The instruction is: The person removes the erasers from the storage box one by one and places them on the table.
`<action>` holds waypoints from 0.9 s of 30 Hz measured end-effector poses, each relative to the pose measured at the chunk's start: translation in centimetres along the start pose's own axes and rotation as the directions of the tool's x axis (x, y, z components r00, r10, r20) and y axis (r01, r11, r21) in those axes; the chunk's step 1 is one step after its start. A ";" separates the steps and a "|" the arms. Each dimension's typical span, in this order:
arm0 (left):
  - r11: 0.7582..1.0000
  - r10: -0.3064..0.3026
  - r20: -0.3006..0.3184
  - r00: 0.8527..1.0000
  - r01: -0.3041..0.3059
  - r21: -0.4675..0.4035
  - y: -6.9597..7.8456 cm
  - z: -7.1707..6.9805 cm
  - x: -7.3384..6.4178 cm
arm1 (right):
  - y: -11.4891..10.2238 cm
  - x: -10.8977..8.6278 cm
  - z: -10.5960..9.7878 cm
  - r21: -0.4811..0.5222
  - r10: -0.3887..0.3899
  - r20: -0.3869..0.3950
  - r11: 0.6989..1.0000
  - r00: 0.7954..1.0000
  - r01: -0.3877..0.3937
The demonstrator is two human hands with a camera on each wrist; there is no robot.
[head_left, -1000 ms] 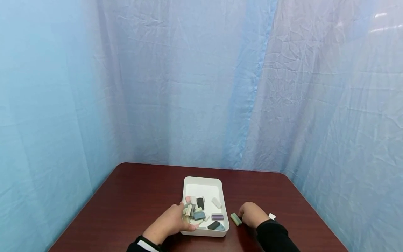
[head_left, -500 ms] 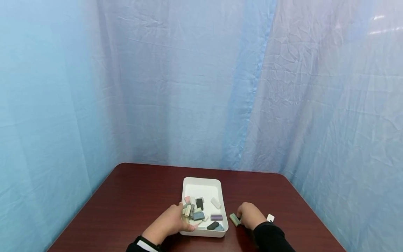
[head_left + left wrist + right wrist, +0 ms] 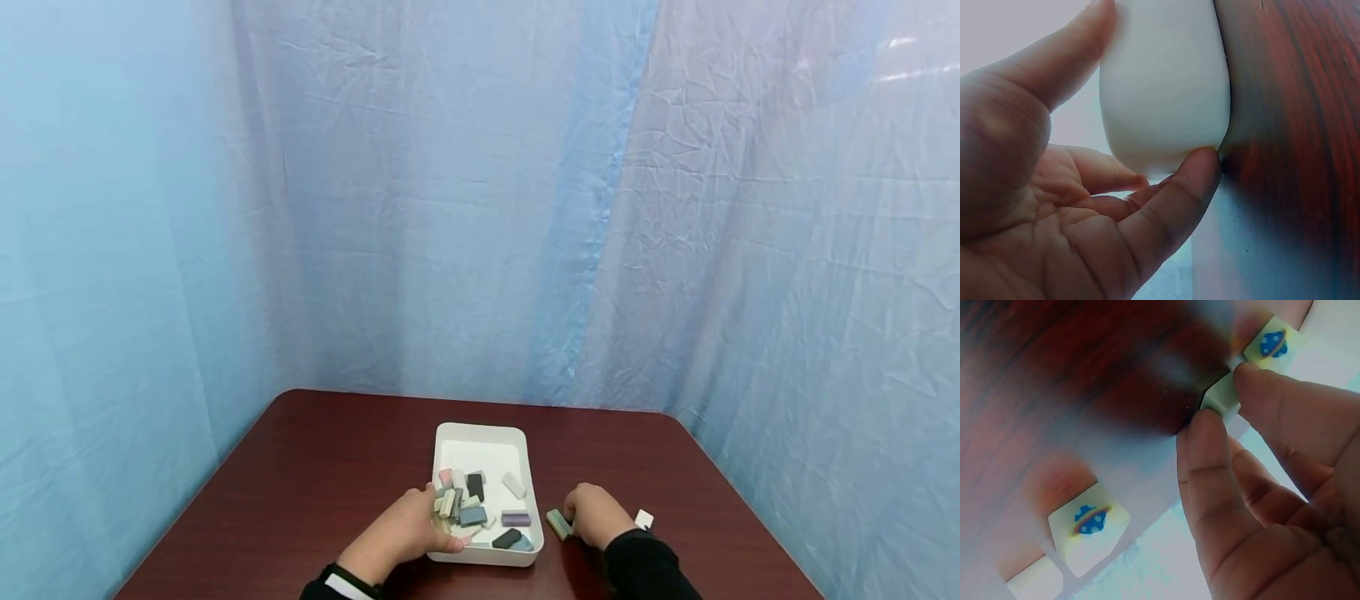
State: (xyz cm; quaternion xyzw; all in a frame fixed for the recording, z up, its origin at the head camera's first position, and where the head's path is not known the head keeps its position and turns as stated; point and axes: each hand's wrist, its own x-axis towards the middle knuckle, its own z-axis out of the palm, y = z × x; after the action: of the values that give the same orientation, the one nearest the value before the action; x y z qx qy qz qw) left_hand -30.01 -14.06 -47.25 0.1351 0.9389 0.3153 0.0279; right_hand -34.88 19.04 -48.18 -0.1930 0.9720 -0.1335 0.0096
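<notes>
While your left hand (image 3: 403, 525) grips the white tray (image 3: 482, 432) at its near left side, use it only to steady the wall, so the loose blocks (image 3: 473, 516) inside stay settled. Your right hand (image 3: 597, 513) pinches a small pale block (image 3: 1222, 395) between thumb and fingers, low over the table (image 3: 360, 442) to the tray's right; press evenly on opposite faces and avoid sliding sideways, since the planet-printed block (image 3: 1271, 346) just beyond your thumb could easily be knocked.
</notes>
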 end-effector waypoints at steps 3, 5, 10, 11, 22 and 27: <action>1.000 -0.004 0.001 1.000 0.004 0.004 0.0 0.0 0.1 | 0.1 0.0 0.1 0.002 0.006 0.011 1.000 1.000 -0.006; 1.000 -0.009 0.005 1.000 0.009 0.005 -0.1 0.0 0.1 | 0.0 -0.1 0.1 0.007 0.003 0.020 1.000 1.000 -0.003; 1.000 -0.016 0.013 1.000 0.016 0.009 -0.2 0.3 0.2 | -0.2 -0.5 -0.3 0.041 0.027 0.054 0.999 0.998 -0.029; 1.000 -0.016 0.014 1.000 0.016 0.011 -0.3 0.4 0.2 | -0.3 -0.5 -0.4 0.046 0.039 0.055 0.998 0.998 -0.042; 1.000 -0.021 0.017 1.000 0.021 0.006 -0.2 0.0 0.3 | -4.3 -0.7 -2.3 0.057 0.122 -0.081 0.991 0.989 -0.117; 0.999 -0.037 0.025 0.999 0.038 -0.008 -0.2 0.0 0.2 | -6.7 -0.5 -2.6 0.090 0.015 -0.076 0.996 0.997 -0.008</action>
State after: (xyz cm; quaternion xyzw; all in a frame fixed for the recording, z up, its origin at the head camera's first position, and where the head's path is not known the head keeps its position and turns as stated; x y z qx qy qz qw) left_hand -30.28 -14.18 -47.34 0.1214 0.9395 0.3171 0.0463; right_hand -32.16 13.94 -43.92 -0.1817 0.9658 -0.1841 -0.0181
